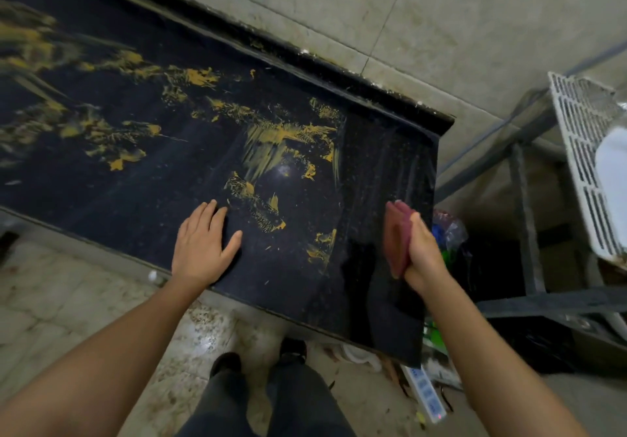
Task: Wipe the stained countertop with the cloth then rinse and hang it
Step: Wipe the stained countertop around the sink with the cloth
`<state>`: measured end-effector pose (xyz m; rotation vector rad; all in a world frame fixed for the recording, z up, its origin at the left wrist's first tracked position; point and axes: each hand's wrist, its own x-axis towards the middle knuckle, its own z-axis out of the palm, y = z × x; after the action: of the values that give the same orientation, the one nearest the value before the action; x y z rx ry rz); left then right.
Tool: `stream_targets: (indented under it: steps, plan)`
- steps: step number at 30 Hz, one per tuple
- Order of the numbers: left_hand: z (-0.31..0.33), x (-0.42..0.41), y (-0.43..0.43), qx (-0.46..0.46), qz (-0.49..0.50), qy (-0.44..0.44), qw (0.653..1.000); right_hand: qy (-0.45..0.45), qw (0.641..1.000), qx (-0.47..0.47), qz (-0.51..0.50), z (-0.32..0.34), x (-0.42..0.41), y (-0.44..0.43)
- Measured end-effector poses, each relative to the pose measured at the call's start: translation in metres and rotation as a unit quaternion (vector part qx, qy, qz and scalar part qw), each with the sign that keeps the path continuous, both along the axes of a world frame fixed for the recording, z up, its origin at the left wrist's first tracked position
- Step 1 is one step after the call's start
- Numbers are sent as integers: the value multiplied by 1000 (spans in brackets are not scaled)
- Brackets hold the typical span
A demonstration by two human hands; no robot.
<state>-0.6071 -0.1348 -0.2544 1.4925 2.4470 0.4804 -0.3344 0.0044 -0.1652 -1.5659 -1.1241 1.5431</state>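
Left hand (203, 243) flat, fingers spread, on the countertop (135, 199) near its front edge. My right hand (425, 253) grips the red cloth (397, 238) at the countertop's right end. Best, I judge: flatten the cloth and sweep overlapping strokes through the yellow stains (281, 141) mid-countertop.

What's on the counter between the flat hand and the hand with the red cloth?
In the head view, yellow stain smears on the black countertop; nothing else lies between the left hand and the cloth.
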Motion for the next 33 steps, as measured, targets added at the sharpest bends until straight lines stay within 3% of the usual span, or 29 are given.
stream_targets:
  steps: [4,8,11,13,15,24,28,33]
  plan:
    - [1,1,1,3,16,1,1000,-60,994,88,-3,2,-13,73]
    - [-3,-1,1,0,17,9,1000,-143,970,184,67,-1,-36,149]
    - [-6,-1,1,-1,33,23,999,-268,918,233,180,-27,-54,206]
    - [-7,-1,3,0,50,36,998,-434,837,217,255,-57,-64,229]
    - [-9,0,3,-9,67,49,996,-528,776,195,283,-84,-75,232]
    - [-10,0,8,-35,76,80,993,-559,708,232,365,-86,-120,270]
    - [-7,1,8,-42,77,68,994,-539,660,301,428,-86,-119,232]
    - [-3,0,7,-55,72,57,994,-531,627,320,472,-84,-94,160]
